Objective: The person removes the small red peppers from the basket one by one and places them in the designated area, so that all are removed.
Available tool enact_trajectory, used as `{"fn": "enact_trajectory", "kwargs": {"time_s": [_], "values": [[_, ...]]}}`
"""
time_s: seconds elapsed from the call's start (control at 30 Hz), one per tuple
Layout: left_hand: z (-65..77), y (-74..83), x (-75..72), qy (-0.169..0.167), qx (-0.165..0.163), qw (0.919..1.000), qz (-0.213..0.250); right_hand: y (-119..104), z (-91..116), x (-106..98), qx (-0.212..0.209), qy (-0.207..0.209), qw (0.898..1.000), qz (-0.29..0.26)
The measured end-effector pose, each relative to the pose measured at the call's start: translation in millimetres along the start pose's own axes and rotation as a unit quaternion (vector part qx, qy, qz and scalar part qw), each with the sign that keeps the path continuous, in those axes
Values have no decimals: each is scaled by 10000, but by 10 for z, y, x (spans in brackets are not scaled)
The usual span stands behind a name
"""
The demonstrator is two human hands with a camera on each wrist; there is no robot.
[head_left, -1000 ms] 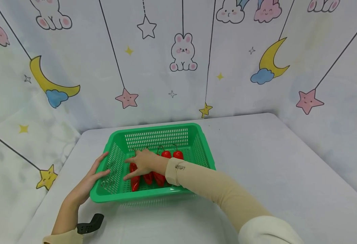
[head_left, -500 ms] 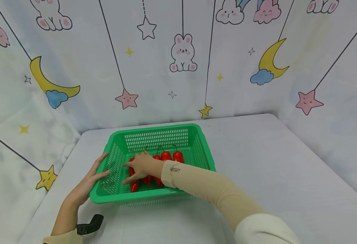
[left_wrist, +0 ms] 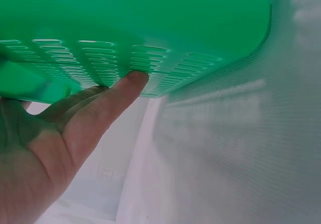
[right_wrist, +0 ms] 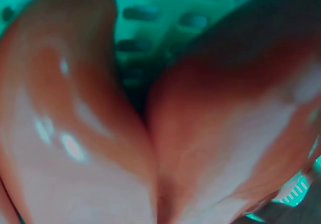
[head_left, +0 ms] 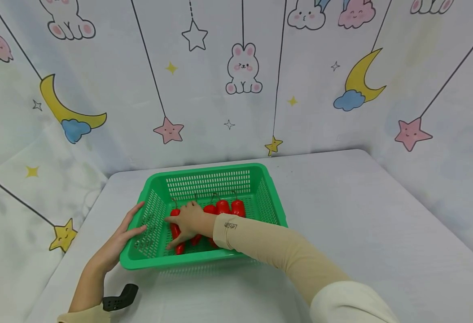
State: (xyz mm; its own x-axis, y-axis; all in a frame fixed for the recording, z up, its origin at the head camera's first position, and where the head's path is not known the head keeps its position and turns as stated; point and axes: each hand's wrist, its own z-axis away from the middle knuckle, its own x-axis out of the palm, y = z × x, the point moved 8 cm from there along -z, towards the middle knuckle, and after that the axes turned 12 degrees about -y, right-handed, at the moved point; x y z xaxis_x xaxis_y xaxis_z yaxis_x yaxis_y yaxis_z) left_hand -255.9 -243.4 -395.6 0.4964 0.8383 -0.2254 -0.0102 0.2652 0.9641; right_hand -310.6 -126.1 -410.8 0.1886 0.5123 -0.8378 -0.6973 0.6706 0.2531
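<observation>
A green plastic basket (head_left: 208,169) with slotted walls stands on the white table. Several long red chili peppers lie side by side in it, stems toward the far wall. My left hand (head_left: 113,246) holds the basket's left rim; in the left wrist view a finger (left_wrist: 131,86) presses the slotted outer wall from below. Inside the basket, my right hand (head_left: 191,219) is spread over the leftmost chili pepper (head_left: 175,230), thumb and forefinger reaching across it. Its forearm covers parts of the others. Two chili peppers (right_wrist: 75,108) fill the right wrist view close up, above the slotted floor.
Two more chili peppers (head_left: 238,207) show at the right of the row. A black strap-like piece (head_left: 121,298) sits by the left wrist. White table surface (head_left: 341,202) extends right of the basket, and a patterned cloth wall (head_left: 204,89) rises behind.
My right hand has settled slightly lower over the leftmost chili pepper, which has tilted a little. My left hand and the basket have stayed in place.
</observation>
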Motion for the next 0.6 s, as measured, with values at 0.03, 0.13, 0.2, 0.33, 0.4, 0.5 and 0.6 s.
{"fn": "enact_trajectory", "kwargs": {"time_s": [0.03, 0.13, 0.2, 0.33, 0.4, 0.5, 0.6], "values": [[1, 1, 2, 3, -4, 10000, 7, 2, -2, 3, -10, -10, 10000, -16], [1, 4, 5, 9, -23, 10000, 8, 8, -19, 4, -57, 2, 9999, -84], [1, 7, 7, 18, -36, 10000, -4, 13, -28, 3, -105, 9, 9998, -189], [1, 11, 10, 27, -49, 10000, -26, 9, -37, -5, -301, 51, 9982, -508], [1, 15, 11, 27, -42, 10000, -43, 3, -38, -6, -445, 53, 9964, -721], [0, 19, 9, 36, -42, 10000, -81, 6, -39, -17, -640, 66, 9927, -1023], [0, 17, 4, 36, -51, 9999, -130, 15, -41, -34, -811, 98, 9880, -1307]]}}
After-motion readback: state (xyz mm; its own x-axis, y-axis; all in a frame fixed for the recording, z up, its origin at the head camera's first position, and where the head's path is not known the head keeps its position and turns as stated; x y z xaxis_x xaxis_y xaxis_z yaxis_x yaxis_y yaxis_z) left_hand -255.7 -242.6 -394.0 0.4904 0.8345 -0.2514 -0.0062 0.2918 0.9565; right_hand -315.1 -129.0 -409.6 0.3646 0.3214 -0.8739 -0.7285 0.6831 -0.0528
